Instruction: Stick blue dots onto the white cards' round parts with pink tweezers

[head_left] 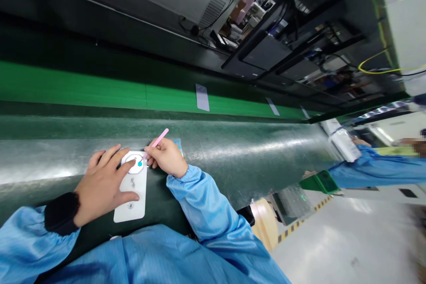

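Note:
A white phone back panel (136,202) lies flat on the green work surface, with a round ring area near its top and dark markings below. My left hand (104,182) rests over its left side, fingers spread, one fingertip beside the ring. Pinched in my right hand (168,157) are pink tweezers (161,136), their tip down at the ring. A small blue round sticker (140,164) sits inside the ring by that tip. Partly hidden behind my right hand lies a sheet with blue dots (178,143).
Beyond the work surface runs a green conveyor belt (159,95) carrying a pale panel (202,97) and another panel (273,106) farther right. At the right, a person's blue sleeve (359,171) is near a green bin (319,183) and a white stack (342,140).

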`<action>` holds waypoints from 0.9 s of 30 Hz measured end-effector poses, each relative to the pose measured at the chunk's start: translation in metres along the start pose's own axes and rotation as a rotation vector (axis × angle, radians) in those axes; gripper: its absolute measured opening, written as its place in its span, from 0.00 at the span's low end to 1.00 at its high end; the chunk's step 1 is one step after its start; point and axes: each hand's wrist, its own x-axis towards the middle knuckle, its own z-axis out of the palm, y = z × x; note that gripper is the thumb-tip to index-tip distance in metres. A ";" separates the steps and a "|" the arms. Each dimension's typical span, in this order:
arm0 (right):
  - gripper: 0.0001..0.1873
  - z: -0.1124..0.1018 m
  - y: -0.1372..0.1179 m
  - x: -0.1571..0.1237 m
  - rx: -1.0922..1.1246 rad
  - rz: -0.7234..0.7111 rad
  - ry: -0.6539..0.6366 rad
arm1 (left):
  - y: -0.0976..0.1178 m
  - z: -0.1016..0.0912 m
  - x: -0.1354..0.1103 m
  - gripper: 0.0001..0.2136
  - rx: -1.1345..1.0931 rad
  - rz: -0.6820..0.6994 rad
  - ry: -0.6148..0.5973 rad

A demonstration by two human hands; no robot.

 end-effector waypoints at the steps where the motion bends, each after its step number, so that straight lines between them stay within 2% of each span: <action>1: 0.15 0.000 0.001 0.000 -0.003 -0.005 0.000 | 0.000 0.000 0.000 0.38 0.013 0.007 0.009; 5: 0.15 -0.001 0.004 0.001 -0.023 -0.024 -0.001 | 0.001 0.001 -0.001 0.39 0.081 0.063 0.089; 7: 0.14 0.000 0.005 0.001 -0.032 -0.029 0.002 | 0.001 0.000 0.000 0.36 0.078 0.069 0.105; 12: 0.12 0.001 0.004 0.001 -0.080 -0.037 0.010 | 0.003 -0.005 0.001 0.29 0.024 0.011 0.052; 18: 0.12 0.003 0.003 0.000 -0.172 -0.058 0.054 | 0.004 -0.010 0.001 0.27 0.015 -0.002 0.040; 27: 0.13 0.007 -0.002 -0.003 -0.157 -0.041 0.079 | 0.004 -0.013 0.002 0.26 0.003 -0.017 0.017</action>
